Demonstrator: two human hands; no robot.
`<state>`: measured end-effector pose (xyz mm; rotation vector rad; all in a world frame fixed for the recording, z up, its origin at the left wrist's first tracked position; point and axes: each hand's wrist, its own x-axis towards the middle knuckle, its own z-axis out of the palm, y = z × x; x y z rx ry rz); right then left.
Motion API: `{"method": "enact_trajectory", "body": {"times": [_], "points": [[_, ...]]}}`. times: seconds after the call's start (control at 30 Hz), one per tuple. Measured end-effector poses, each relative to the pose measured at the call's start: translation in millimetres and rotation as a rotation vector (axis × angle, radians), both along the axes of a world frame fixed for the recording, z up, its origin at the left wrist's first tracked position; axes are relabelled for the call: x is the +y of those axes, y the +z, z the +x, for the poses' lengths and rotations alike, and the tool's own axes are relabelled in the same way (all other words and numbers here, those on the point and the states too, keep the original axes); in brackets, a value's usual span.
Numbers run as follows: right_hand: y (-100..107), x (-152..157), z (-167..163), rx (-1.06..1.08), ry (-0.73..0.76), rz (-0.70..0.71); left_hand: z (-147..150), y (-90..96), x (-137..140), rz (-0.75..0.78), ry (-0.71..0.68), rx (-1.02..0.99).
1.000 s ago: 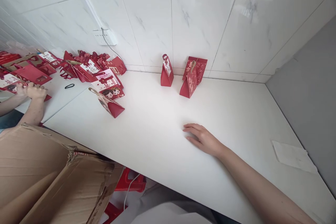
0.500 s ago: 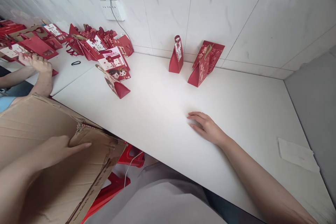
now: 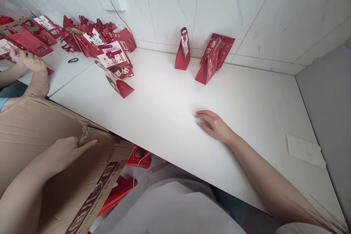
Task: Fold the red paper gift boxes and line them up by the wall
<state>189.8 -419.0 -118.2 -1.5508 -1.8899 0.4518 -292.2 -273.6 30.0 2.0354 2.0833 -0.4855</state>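
The large brown open cardboard box [image 3: 16, 126] looks matt and creased, with a rough, fibrous tear at its corner. The long white counter [image 3: 153, 117] is smooth, with a soft low sheen. The white, grey-veined tile wall [image 3: 172, 3] looks glossy, catching a pale reflection at upper right. The upright red tent-shaped box [image 3: 179, 61] appears to be smooth, mostly matt card. The red stool [image 3: 120, 190] looks like smooth plastic; the loose grey garment [image 3: 170, 212] is matt, softly folded cloth.
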Motion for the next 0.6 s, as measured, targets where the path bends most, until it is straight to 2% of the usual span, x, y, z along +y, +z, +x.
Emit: {"method": "enact_trajectory", "body": {"times": [0.07,0.1,0.17,0.2,0.23,0.27,0.3,0.33,0.37,0.4,0.43,0.47,0.53,0.6], "points": [[1,0,0,0.001,-0.004,0.000,7,0.2,-9,-0.038,-0.002,0.060],[1,0,0,0.001,-0.005,-0.002,12,0.5,-16,0.004,-0.003,0.098],[0,0,1,-0.001,-0.003,-0.008,27,-2.9,-31,0.278,-0.015,0.136],[0,0,1,-0.002,0.000,-0.011,35,-8.7,-40,0.510,-0.036,0.136],[0,1,1,-0.002,0.003,-0.009,43,-18.2,-47,0.639,-0.069,0.121],[-1,1,1,-0.002,0.004,-0.004,49,-31.7,-55,0.722,-0.120,0.091],[-1,1,1,-0.001,0.002,0.001,54,-49.0,-61,0.791,-0.306,-0.008],[-1,1,1,-0.002,0.000,0.006,56,-69.3,-67,0.777,-0.573,-0.159],[-1,1,1,-0.005,-0.002,0.011,56,-91.7,-72,0.750,-0.765,-0.295],[-1,2,1,-0.008,-0.002,0.015,54,-114.7,-77,0.705,-0.914,-0.435],[-1,2,1,-0.011,-0.001,0.019,50,-136.7,-82,0.616,-0.975,-0.554],[-1,2,0,-0.014,0.001,0.022,45,-156.3,-87,0.531,-0.937,-0.623],[-1,3,0,-0.014,0.008,0.029,38,-184.1,-96,0.413,-0.677,-0.642],[-1,4,1,-0.010,0.013,0.031,36,-193.9,-104,0.286,-0.546,-0.592]]}}
